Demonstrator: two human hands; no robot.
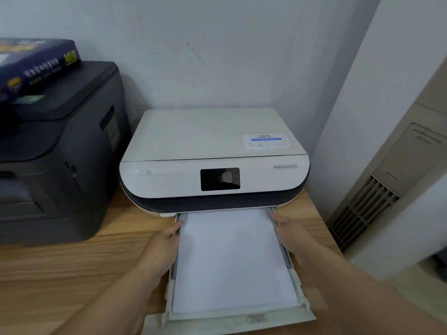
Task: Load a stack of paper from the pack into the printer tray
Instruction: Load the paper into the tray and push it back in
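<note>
1. We see the paper stack (pixel 233 259) lying flat in the pulled-out tray (pixel 238 319), before the white printer (pixel 214 158).
2. Our left hand (pixel 160 247) and right hand (pixel 294 234) press extended fingers against the tray's sides, gripping nothing.
3. The paper pack (pixel 36 66) sits left of the printer.

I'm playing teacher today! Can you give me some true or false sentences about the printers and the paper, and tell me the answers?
1. The tray is pulled out of the white printer. True.
2. The tray is empty. False: white paper lies in it.
3. The left hand and right hand are at the sides of the tray. True.
4. The paper pack sits on the white printer. False: it sits on the black printer.
5. The white printer's screen is lit with a picture. False: it is dark.
</note>
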